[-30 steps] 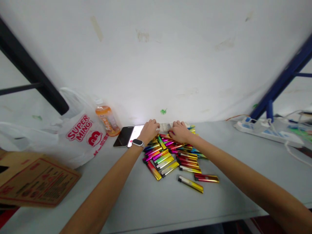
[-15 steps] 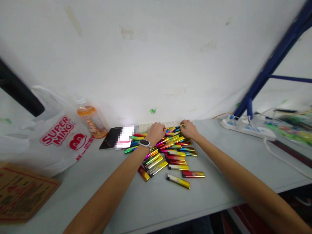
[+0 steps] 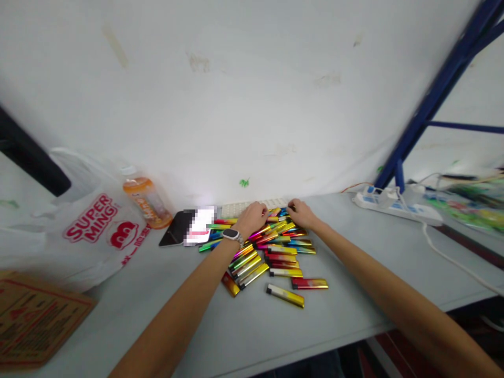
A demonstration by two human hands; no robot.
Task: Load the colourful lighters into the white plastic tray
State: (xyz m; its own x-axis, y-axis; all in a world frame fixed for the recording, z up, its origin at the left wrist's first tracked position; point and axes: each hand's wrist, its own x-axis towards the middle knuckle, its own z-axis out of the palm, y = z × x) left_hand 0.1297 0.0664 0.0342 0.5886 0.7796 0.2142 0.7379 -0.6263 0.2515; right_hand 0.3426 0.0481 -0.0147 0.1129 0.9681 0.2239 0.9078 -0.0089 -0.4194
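A heap of shiny metallic lighters [image 3: 280,251] in gold, red, green, blue and purple lies on the grey table. My left hand [image 3: 253,217], with a watch [image 3: 230,234] on its wrist, is at the heap's back left. Its fingers are curled together, and what they hold, if anything, is hidden. Over the back right of the heap is my right hand [image 3: 301,212], its fingertips pinched around the end of a blue lighter [image 3: 285,211]. A white gridded tray [image 3: 235,210] lies behind both hands, against the wall, partly covered by them.
Left of the heap lie a tablet [image 3: 175,229] and a phone with a blurred screen. An orange drink bottle [image 3: 146,202], a white plastic bag [image 3: 94,236] and a cardboard box [image 3: 35,320] stand farther left. A power strip [image 3: 397,209] is at right, beside a blue metal frame [image 3: 425,105].
My right hand has shifted slightly left and down, and the yellow tip at its fingers no longer shows. My left hand stays nearly in place. The whole view has moved a little.
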